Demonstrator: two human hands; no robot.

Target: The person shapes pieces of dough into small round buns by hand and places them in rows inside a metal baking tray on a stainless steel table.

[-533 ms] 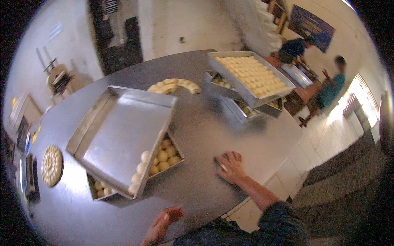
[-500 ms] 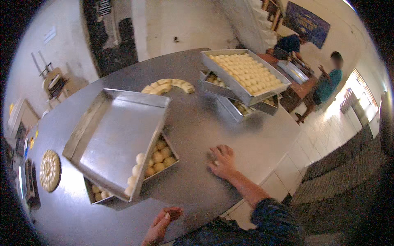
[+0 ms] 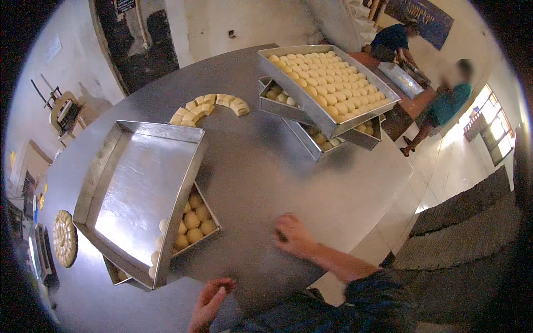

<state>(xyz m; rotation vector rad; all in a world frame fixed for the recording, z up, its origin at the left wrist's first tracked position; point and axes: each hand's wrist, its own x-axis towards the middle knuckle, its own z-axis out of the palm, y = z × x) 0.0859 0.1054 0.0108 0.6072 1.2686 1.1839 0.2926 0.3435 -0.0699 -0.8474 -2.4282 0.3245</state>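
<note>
My right hand (image 3: 294, 237) rests low over the steel table (image 3: 244, 172), its fingers curled inward; whatever lies under them is hidden. Nearer to me, my left hand (image 3: 213, 296) hovers by the table's front edge, fingers bent together with the thumb along them. I cannot make out anything in it. To the left, a large metal tray (image 3: 139, 177) has a few dough balls (image 3: 156, 256) along its right side. It sits askew on another tray (image 3: 206, 240) filled with round dough balls (image 3: 191, 220).
Cut dough pieces (image 3: 191, 110) lie in an arc at the back. A filled tray (image 3: 333, 91) tops a crosswise stack at the back right. A round patterned dough piece (image 3: 65, 238) lies far left. Two people (image 3: 391, 43) are around a brown table (image 3: 413, 105) beyond.
The fingers of my right hand have curled in, and the hand sits slightly nearer to me. My left hand has shifted a little left. The whole view has tilted slightly.
</note>
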